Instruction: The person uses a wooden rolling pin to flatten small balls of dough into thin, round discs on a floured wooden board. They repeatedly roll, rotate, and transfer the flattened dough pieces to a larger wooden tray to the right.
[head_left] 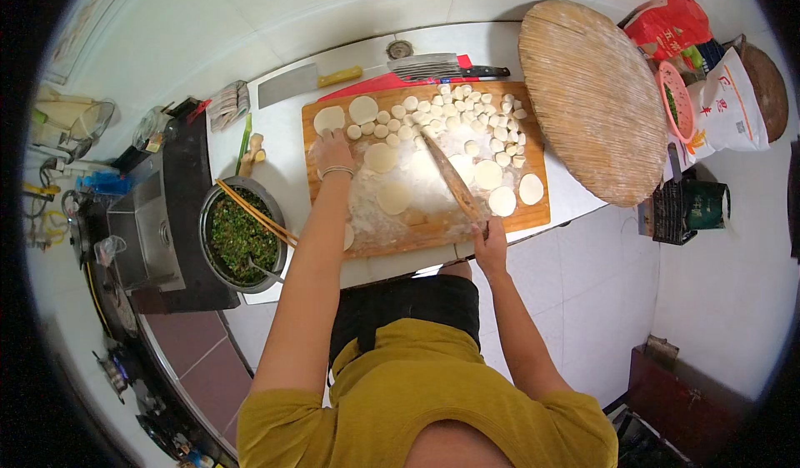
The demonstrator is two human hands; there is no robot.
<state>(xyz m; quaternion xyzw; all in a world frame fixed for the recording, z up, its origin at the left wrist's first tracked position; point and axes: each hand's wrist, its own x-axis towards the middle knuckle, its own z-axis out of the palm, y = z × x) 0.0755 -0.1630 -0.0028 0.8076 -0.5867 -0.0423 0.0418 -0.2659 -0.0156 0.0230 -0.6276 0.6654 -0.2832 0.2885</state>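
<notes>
My right hand (490, 245) is closed round the near end of a wooden rolling pin (454, 180), which slants away to the left across a floured wooden board (533, 180). At the board's far left, my left hand (333, 153) lies palm down, fingers stretched out, its fingertips at the near edge of a round dough wrapper (328, 117). Another flat wrapper (363, 109) lies just right of it. More rolled wrappers (381, 158) are spread over the middle and right. Several small dough pieces (475, 116) crowd the far right part of the board.
A bowl of chopped green filling (242, 235) with chopsticks (250, 208) stands left of the board. Behind the board lie a cleaver (287, 86) and a black-handled knife (483, 72). A large round slatted tray (596, 101) is at right, near a pink basket (677, 101). A sink (150, 235) is far left.
</notes>
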